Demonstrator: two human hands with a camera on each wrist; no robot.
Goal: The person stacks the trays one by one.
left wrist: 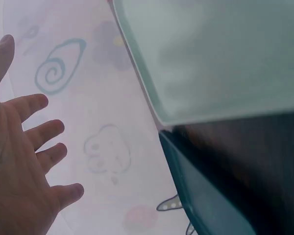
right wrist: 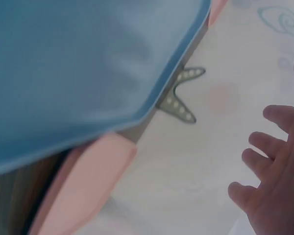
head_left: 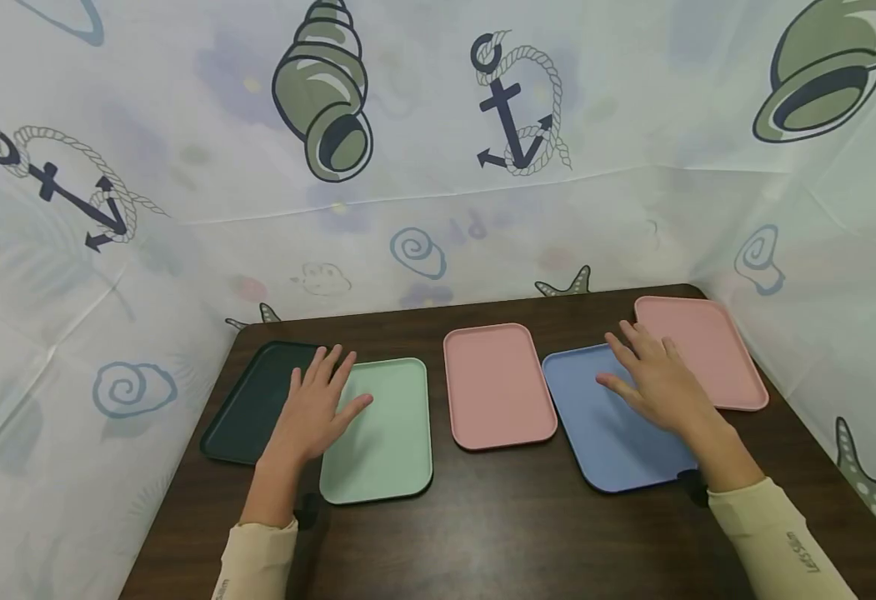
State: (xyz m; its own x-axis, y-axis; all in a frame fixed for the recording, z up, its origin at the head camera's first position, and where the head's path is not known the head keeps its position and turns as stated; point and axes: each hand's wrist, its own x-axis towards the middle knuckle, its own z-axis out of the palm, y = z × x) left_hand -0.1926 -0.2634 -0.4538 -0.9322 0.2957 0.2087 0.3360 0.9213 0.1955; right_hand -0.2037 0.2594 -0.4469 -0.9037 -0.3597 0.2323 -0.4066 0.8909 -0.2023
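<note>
My left hand point(head_left: 319, 417) hovers with spread fingers over the seam between a dark green tray point(head_left: 246, 425) and a light green tray point(head_left: 396, 433). Over on the other side, my right hand point(head_left: 655, 379) is held above a blue tray point(head_left: 595, 433), its fingers apart, close to a pink tray point(head_left: 715, 350) at the far right corner. Another pink tray point(head_left: 501, 392) lies between the light green and blue ones. Neither hand holds anything. The left wrist view shows the left palm point(left wrist: 14, 161) beside the trays; the right wrist view shows the right fingers point(right wrist: 264, 152) spread.
All the trays lie flat on a dark brown wooden table point(head_left: 445, 533). A whitish cloth point(head_left: 422, 183) printed with shells, anchors and starfish rises behind the table and along both sides.
</note>
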